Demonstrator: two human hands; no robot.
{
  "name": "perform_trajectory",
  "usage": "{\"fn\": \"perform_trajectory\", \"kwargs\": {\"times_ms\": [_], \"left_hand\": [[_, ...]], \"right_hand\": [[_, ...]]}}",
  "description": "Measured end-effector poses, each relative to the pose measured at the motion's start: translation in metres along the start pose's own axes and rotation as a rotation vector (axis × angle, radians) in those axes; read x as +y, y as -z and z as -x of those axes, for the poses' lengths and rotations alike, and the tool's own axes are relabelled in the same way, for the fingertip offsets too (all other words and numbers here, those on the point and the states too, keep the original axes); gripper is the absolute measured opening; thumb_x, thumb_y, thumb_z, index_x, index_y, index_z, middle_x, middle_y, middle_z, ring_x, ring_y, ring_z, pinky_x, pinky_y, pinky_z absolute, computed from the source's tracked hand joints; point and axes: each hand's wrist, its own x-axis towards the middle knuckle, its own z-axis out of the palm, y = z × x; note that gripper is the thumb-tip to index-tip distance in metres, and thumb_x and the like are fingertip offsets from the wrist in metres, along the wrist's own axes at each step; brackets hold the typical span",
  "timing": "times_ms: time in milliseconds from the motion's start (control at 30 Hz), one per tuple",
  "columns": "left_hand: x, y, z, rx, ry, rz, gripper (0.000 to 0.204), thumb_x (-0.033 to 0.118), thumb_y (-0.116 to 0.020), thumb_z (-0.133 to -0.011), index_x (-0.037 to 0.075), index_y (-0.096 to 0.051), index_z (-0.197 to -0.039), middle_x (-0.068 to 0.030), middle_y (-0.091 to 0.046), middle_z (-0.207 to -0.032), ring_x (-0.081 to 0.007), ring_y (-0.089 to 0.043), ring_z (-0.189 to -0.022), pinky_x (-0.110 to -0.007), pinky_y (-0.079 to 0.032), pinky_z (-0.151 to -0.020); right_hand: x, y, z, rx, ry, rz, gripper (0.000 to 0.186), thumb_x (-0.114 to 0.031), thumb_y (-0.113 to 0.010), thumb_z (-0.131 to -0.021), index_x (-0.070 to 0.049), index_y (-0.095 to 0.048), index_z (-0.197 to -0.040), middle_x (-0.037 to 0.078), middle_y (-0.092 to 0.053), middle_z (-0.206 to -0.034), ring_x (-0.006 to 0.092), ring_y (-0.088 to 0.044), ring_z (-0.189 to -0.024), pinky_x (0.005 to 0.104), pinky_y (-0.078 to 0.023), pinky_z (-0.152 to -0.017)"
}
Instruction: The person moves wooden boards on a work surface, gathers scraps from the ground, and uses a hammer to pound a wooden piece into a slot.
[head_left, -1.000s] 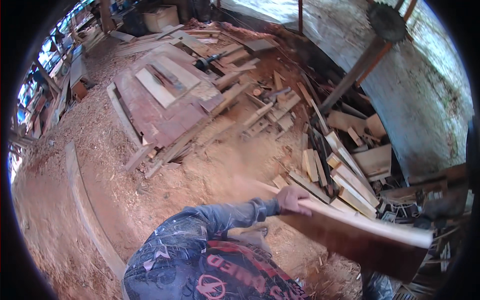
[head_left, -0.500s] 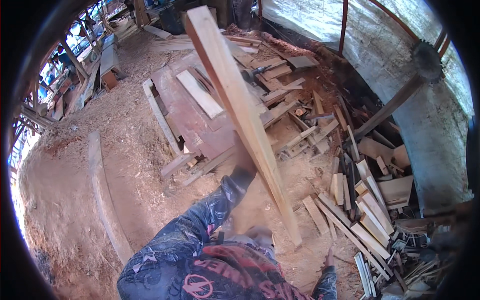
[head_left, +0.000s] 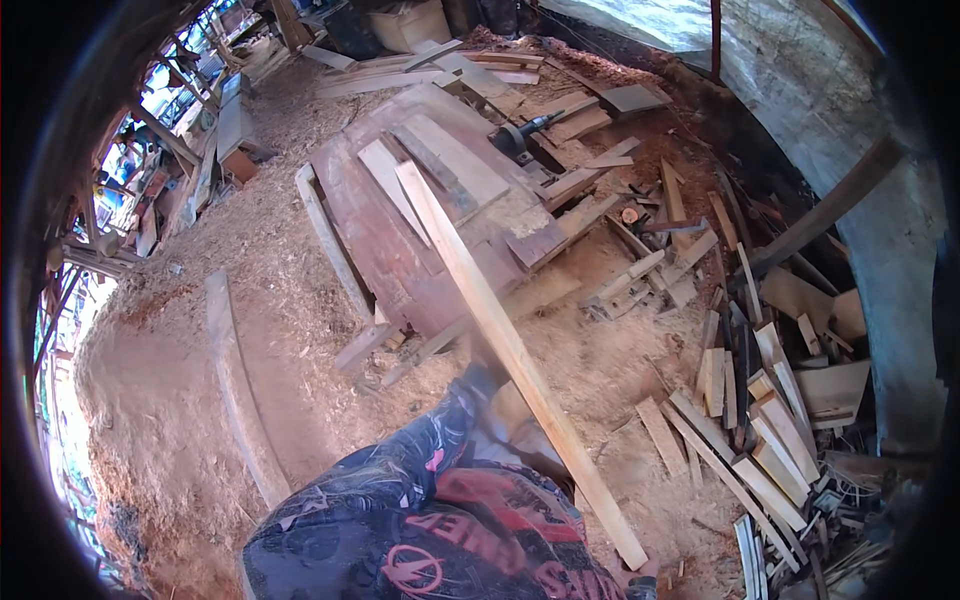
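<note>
A long pale wooden beam (head_left: 510,345) slants across the middle, its far end over a reddish-brown workbench board (head_left: 410,290) and its near end low on the right. My left hand (head_left: 484,352), blurred and partly covered by the beam, grips it from the left near its middle. At the beam's near end, by the lower edge, only a small dark bit of my right arm (head_left: 643,585) shows; the right hand's fingers are hidden. A pale narrow board (head_left: 393,188) and a wider board (head_left: 455,165) lie on the workbench.
A power tool (head_left: 515,138) lies at the workbench's right. Wood offcuts (head_left: 775,430) are heaped on the right, under a pale tarp (head_left: 800,120) and a slanting post (head_left: 830,205). A long curved board (head_left: 237,390) lies in sawdust on the left.
The beam's far end has come down from high up toward the workbench, and the beam lies lower. My right hand has moved toward the beam's near end and is mostly hidden.
</note>
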Motion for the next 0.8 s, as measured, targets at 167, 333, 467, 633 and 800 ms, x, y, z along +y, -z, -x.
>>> {"fn": "perform_trajectory", "kwargs": {"times_ms": [167, 333, 467, 633, 800], "left_hand": [[-0.021, 0.022, -0.031, 0.294, -0.038, 0.016, 0.075, 0.068, -0.040, -0.087, 0.004, -0.047, -0.125, -0.0201, -0.056, -0.110, -0.0401, -0.058, -0.098, -0.058, -0.049, -0.090], [0.006, 0.058, -0.073, 0.493, -0.223, -0.142, 0.052, 0.051, -0.041, -0.097, 0.006, -0.049, -0.123, -0.0182, -0.056, -0.114, -0.0359, -0.059, -0.098, -0.054, -0.055, -0.078], [-0.004, -0.005, -0.111, 0.632, -0.191, -0.173, 0.056, 0.053, -0.038, -0.098, 0.005, -0.051, -0.124, -0.0168, -0.060, -0.109, -0.0318, -0.060, -0.100, -0.050, -0.055, -0.080], [0.034, 0.010, -0.141, 0.971, -0.561, -1.107, 0.061, 0.046, -0.029, -0.102, -0.004, -0.047, -0.132, -0.0230, -0.059, -0.119, -0.0371, -0.058, -0.109, -0.043, -0.045, -0.097], [0.065, -0.027, -0.144, 1.064, -0.527, -1.529, 0.056, 0.036, -0.026, -0.104, -0.010, -0.046, -0.129, -0.0293, -0.055, -0.127, -0.0382, -0.056, -0.114, -0.042, -0.039, -0.102]], "right_hand": [[-0.055, -0.060, 0.023, 0.333, -0.192, 0.049, 0.048, -0.033, -0.049, -0.081, 0.005, -0.062, -0.107, 0.019, -0.070, -0.094, 0.0392, -0.068, -0.075, 0.0454, -0.057, -0.058], [-0.050, -0.057, -0.008, -0.007, -0.067, 0.137, 0.035, -0.025, -0.052, -0.082, -0.004, -0.062, -0.108, 0.014, -0.069, -0.100, 0.0335, -0.068, -0.090, 0.0517, -0.058, -0.074], [-0.065, -0.080, -0.021, 0.101, 0.092, 0.136, 0.036, -0.026, -0.051, -0.083, -0.005, -0.061, -0.111, 0.014, -0.069, -0.102, 0.0332, -0.068, -0.089, 0.0516, -0.057, -0.073], [-0.066, -0.135, -0.035, 0.073, -0.029, 0.100, 0.037, -0.032, -0.054, -0.080, -0.011, -0.062, -0.109, 0.010, -0.068, -0.104, 0.0324, -0.066, -0.092, 0.0509, -0.054, -0.078], [-0.080, -0.190, -0.031, 0.013, -0.037, 0.132, 0.042, -0.033, -0.051, -0.083, -0.012, -0.062, -0.117, 0.010, -0.068, -0.110, 0.0304, -0.065, -0.098, 0.0509, -0.053, -0.081]]}}
